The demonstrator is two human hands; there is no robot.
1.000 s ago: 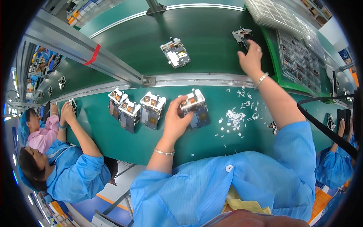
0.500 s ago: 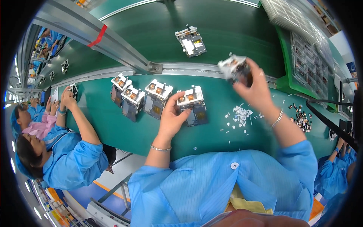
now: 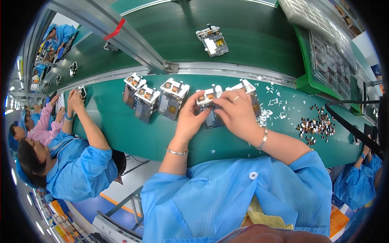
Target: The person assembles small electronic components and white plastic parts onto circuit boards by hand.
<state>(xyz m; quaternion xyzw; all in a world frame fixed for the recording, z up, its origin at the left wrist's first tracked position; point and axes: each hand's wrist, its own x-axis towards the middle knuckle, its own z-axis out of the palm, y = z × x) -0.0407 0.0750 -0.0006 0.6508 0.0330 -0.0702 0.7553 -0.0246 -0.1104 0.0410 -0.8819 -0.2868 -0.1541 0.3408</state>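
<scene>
A circuit board assembly (image 3: 210, 94) with a white frame, copper-coloured parts and a dark strip stands on the green bench in front of me. My left hand (image 3: 189, 118) grips its left side, thumb low and fingers at the frame. From the right, my right hand (image 3: 239, 112) closes its thumb and fingers at the same assembly's frame; its fingertips partly hide it. Behind the right hand, a second circuit board assembly (image 3: 242, 86) is partly covered. To the left stand further assemblies, the nearest one (image 3: 174, 97) upright beside my left hand.
White slips (image 3: 265, 115) lie scattered right of my hands, beside a pile of small dark and copper-coloured parts (image 3: 318, 126). A metal rail (image 3: 198, 68) borders the dark green belt, which carries another assembly (image 3: 212, 42). A green crate (image 3: 310, 83) holds clear trays. A co-worker (image 3: 77, 162) sits left.
My right hand has put down the assembly it was carrying, now behind it at the right, and has come left to the assembly in my left hand. The view has shifted slightly.
</scene>
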